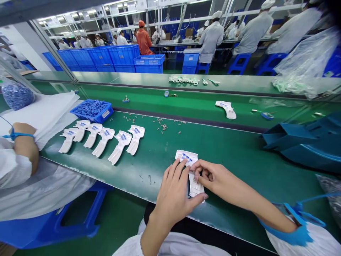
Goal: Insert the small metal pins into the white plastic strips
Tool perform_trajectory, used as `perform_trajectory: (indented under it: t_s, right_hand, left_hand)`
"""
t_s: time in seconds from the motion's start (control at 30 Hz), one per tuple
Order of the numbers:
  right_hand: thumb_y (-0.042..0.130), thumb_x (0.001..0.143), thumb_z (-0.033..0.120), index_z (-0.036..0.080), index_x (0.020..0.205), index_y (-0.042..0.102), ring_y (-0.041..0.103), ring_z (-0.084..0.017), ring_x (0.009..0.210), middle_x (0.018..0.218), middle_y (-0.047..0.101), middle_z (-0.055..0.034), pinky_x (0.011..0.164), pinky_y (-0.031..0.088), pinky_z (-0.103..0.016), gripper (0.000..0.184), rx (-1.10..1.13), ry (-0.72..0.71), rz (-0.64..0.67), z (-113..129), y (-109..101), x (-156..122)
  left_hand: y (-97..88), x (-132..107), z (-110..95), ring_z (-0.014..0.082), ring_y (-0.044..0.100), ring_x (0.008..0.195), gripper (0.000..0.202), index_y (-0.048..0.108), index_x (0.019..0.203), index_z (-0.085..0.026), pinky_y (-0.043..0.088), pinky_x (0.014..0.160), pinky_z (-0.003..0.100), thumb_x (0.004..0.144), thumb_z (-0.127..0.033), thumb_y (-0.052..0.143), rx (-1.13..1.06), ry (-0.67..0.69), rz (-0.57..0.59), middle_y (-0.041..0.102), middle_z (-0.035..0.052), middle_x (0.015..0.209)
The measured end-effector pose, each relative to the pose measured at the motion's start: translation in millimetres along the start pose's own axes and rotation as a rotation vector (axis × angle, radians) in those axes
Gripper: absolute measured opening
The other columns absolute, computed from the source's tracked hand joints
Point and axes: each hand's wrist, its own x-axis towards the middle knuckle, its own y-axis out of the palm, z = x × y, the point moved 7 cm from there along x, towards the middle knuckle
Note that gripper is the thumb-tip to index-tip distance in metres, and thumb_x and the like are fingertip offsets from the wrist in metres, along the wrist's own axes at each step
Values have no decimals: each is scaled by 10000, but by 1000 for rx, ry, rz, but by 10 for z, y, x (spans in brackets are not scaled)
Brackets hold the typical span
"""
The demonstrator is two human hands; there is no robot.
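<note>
A white gun-shaped plastic housing half [196, 187] with blue printing at its top lies on the green table before me. My left hand [174, 190] rests over it, fingers along its left side and thumb across the lower end, holding it steady. Over the middle of the housing, my right hand [217, 176] has thumb and index finger pinched together; whatever is between them is hidden. Several similar white housings [117, 147] are laid out in a row to the left. Small metal parts [163, 127] lie scattered beyond my hands.
A blue tray [92, 110] of small blue parts stands at the left. On the green conveyor belt [144, 96] ahead are another white housing [226, 109] and small wired parts. Teal bins [306, 142] stand at right. A co-worker's arm [25, 145] is at far left.
</note>
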Motion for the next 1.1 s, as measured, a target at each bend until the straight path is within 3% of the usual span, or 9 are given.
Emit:
perform_trajectory:
  t_s: [0.27,0.53,0.7,0.8,0.9,0.97,1.1]
  right_hand:
    - [515,916,352,272,1023,625,487,-154,600,707,587,12,529,338,-264,173,-24,11,-51,8,1,-32]
    - [550,873,291,273,1004,592,516,-154,646,861,598,-1,593,390,-274,139,-112,6,-101,-46,12,-13]
    - [534,882,279,247,1010,556,552,-164,696,817,600,8,595,408,-259,134,-143,13,27,1,-47,51]
    - [494,928,316,233,1050,605,585,-181,714,851,644,-25,616,442,-279,185,-177,-48,27,95,-207,254]
    - [465,945,234,229,1155,622,624,-209,904,1153,639,-87,788,474,-323,262,-310,-197,-220,224,-441,634]
    - [493,932,185,197,1191,623,623,-227,976,1213,616,-115,871,458,-344,290,-404,-238,-309,244,-479,940]
    - [537,904,145,130,1096,660,625,-260,967,1098,650,-153,865,451,-369,229,-430,-195,-375,178,-475,1399]
  left_hand:
    - [-6,4,0,308,275,1457,715,438,1386,-194,292,1161,482,810,-518,710,-9,2,-3,394,109,1533]
    - [5,12,7,305,281,1453,696,440,1380,-210,300,1159,491,818,-528,698,-12,-1,6,390,93,1537]
    - [14,1,29,322,275,1455,722,406,1414,-227,314,1153,517,829,-557,671,-16,-21,4,384,90,1541]
    - [22,-18,56,338,248,1464,715,400,1418,-208,330,1146,532,850,-574,633,-13,-61,-6,350,97,1560]
    - [25,-36,91,347,226,1470,675,412,1405,-188,332,1146,545,875,-562,598,-2,-100,-33,314,102,1577]
    - [30,-45,112,348,222,1472,661,414,1406,-188,336,1146,547,884,-555,586,-3,-111,-40,308,100,1580]
    - [49,-72,130,351,221,1472,652,419,1406,-202,350,1143,548,884,-554,587,-22,-103,-39,306,89,1582]
